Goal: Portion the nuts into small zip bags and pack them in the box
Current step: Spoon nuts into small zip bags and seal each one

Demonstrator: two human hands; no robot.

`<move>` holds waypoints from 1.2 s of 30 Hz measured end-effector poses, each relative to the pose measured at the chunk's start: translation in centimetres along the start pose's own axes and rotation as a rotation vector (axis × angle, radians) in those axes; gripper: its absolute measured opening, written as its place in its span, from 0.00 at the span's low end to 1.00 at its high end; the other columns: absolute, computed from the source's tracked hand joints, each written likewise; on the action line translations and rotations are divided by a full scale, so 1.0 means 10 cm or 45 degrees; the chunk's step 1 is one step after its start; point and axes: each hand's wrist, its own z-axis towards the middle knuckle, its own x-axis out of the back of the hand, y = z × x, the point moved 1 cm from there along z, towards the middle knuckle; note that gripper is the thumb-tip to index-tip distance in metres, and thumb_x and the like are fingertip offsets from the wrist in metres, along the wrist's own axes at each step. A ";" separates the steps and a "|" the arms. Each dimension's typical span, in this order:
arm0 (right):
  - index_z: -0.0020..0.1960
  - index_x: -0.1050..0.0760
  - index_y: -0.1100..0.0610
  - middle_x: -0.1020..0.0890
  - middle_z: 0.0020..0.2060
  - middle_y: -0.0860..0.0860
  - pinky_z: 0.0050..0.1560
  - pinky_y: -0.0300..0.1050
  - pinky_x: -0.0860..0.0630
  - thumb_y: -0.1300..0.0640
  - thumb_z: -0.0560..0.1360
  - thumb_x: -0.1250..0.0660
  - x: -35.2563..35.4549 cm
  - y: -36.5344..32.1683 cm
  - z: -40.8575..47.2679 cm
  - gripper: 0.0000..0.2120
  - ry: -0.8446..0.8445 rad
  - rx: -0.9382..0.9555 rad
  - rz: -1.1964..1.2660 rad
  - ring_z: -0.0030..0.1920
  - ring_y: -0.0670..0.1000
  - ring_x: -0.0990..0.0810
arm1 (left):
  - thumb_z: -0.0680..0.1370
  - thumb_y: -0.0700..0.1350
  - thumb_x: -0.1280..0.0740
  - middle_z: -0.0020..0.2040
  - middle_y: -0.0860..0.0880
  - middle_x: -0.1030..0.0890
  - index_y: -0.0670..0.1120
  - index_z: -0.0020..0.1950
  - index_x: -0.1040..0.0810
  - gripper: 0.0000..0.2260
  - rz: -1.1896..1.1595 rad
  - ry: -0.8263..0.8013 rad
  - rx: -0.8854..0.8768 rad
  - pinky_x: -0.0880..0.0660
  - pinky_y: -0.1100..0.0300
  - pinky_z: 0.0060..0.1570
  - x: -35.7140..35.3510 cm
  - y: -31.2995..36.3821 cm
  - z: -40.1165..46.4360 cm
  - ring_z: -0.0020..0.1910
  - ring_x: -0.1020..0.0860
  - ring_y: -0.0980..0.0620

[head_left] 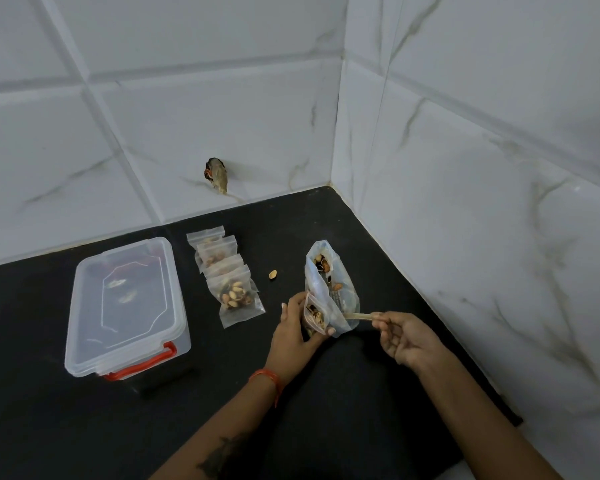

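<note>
While the head view is looking down on a black counter (66, 427) set into a corner of white marbled wall tiles (222, 116), the left hand (293, 336) is gripping a small zip bag (314, 315), its fingers curled round the bag's lower part and its mouth standing open upward with nuts visible inside. The right hand (404, 336) is pinching the handle of a pale wooden spoon (357, 317) between thumb and fingers; the spoon's far end is lying against the large nut bag (329, 285), and whether it is carrying nuts cannot be told. The large nut bag is lying open on the counter just behind the small zip bag, touching it, with mixed nuts showing at its mouth.

To the left, a row of filled zip bags (227, 275) is lying overlapped on the counter, apart from both hands. A single loose nut (273, 274) is lying between that row and the large nut bag. Further left, the clear plastic box (127, 306) is sitting with its lid on and its red latch (142, 365) facing the viewer. An orange thread band (267, 377) is sitting on the left wrist. A dark blemish (216, 175) is showing on the rear wall tiles above the counter edge.
</note>
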 end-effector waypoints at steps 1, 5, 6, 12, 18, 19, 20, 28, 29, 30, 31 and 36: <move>0.42 0.22 0.64 0.20 0.23 0.54 0.20 0.33 0.27 0.68 0.73 0.37 0.01 0.01 0.00 0.06 -0.001 0.008 0.021 0.19 0.42 0.24 | 0.66 0.65 0.33 0.65 0.55 0.28 0.79 0.56 0.45 0.26 0.005 0.000 -0.002 0.37 0.43 0.70 0.00 0.01 0.00 0.63 0.27 0.56; 0.43 0.22 0.64 0.19 0.23 0.54 0.21 0.33 0.26 0.68 0.73 0.37 0.01 -0.01 -0.03 0.05 -0.004 0.056 0.074 0.20 0.43 0.23 | 0.66 0.64 0.33 0.65 0.55 0.27 0.79 0.56 0.44 0.25 -0.001 -0.002 -0.002 0.37 0.43 0.70 0.00 0.02 -0.01 0.65 0.27 0.55; 0.43 0.22 0.64 0.19 0.23 0.54 0.22 0.33 0.26 0.68 0.73 0.37 0.01 -0.02 -0.04 0.05 -0.004 0.069 0.071 0.20 0.43 0.23 | 0.66 0.64 0.33 0.65 0.55 0.27 0.79 0.56 0.44 0.25 0.001 -0.002 -0.001 0.36 0.43 0.70 0.01 0.02 -0.01 0.64 0.27 0.55; 0.44 0.22 0.64 0.19 0.23 0.53 0.23 0.32 0.26 0.68 0.73 0.37 0.03 -0.06 -0.08 0.05 0.014 0.124 0.085 0.21 0.42 0.23 | 0.71 0.55 0.28 0.61 0.58 0.27 0.69 0.58 0.40 0.26 -0.057 -0.027 0.015 0.27 0.54 0.63 0.04 0.04 -0.01 0.60 0.26 0.60; 0.43 0.22 0.63 0.20 0.22 0.53 0.23 0.31 0.26 0.68 0.74 0.37 0.11 -0.12 -0.15 0.05 0.042 0.168 0.158 0.19 0.42 0.24 | 0.72 0.51 0.28 0.59 0.58 0.26 0.65 0.60 0.40 0.26 -0.135 -0.031 0.034 0.25 0.65 0.56 0.06 0.03 -0.01 0.57 0.25 0.63; 0.42 0.22 0.63 0.20 0.22 0.53 0.23 0.31 0.26 0.68 0.74 0.37 0.12 -0.14 -0.17 0.06 0.040 0.180 0.160 0.19 0.42 0.25 | 0.72 0.51 0.28 0.59 0.59 0.25 0.65 0.60 0.40 0.26 -0.149 -0.031 0.040 0.25 0.65 0.55 0.06 0.03 -0.01 0.57 0.25 0.63; 0.42 0.22 0.63 0.20 0.22 0.52 0.23 0.31 0.27 0.68 0.74 0.37 0.12 -0.15 -0.19 0.06 0.036 0.194 0.156 0.19 0.42 0.25 | 0.72 0.51 0.27 0.58 0.59 0.25 0.64 0.61 0.40 0.26 -0.165 -0.033 0.047 0.24 0.65 0.54 0.07 0.04 -0.01 0.56 0.24 0.63; 0.41 0.20 0.62 0.21 0.23 0.52 0.25 0.33 0.26 0.67 0.72 0.36 -0.02 -0.28 -0.51 0.06 -0.054 0.408 -0.191 0.22 0.43 0.24 | 0.71 0.49 0.26 0.54 0.62 0.24 0.58 0.64 0.37 0.27 -0.177 -0.052 0.083 0.27 0.74 0.48 0.13 0.08 0.01 0.53 0.24 0.69; 0.41 0.20 0.62 0.20 0.23 0.52 0.25 0.33 0.26 0.67 0.72 0.35 -0.06 -0.29 -0.57 0.06 -0.065 0.457 -0.280 0.23 0.43 0.24 | 0.71 0.49 0.26 0.54 0.62 0.23 0.58 0.64 0.37 0.27 -0.173 -0.042 0.078 0.27 0.74 0.48 0.14 0.09 0.02 0.53 0.25 0.70; 0.42 0.20 0.62 0.20 0.24 0.53 0.26 0.34 0.26 0.67 0.72 0.35 -0.11 -0.29 -0.63 0.05 -0.072 0.512 -0.365 0.23 0.44 0.24 | 0.71 0.49 0.26 0.54 0.62 0.23 0.58 0.64 0.36 0.27 -0.168 -0.033 0.072 0.27 0.73 0.49 0.14 0.09 0.02 0.53 0.25 0.70; 0.42 0.19 0.63 0.19 0.25 0.54 0.26 0.35 0.25 0.67 0.72 0.34 -0.15 -0.29 -0.68 0.05 -0.079 0.569 -0.444 0.24 0.45 0.23 | 0.70 0.50 0.26 0.55 0.62 0.23 0.59 0.64 0.36 0.27 -0.159 -0.026 0.066 0.27 0.71 0.50 0.14 0.09 0.02 0.54 0.25 0.69; 0.40 0.19 0.59 0.18 0.27 0.54 0.30 0.40 0.21 0.66 0.71 0.32 -0.37 -0.23 -0.84 0.05 -0.019 0.947 -0.974 0.27 0.48 0.20 | 0.69 0.51 0.24 0.55 0.57 0.20 0.56 0.63 0.33 0.27 -0.114 0.019 0.030 0.25 0.65 0.55 0.14 0.04 0.06 0.54 0.22 0.62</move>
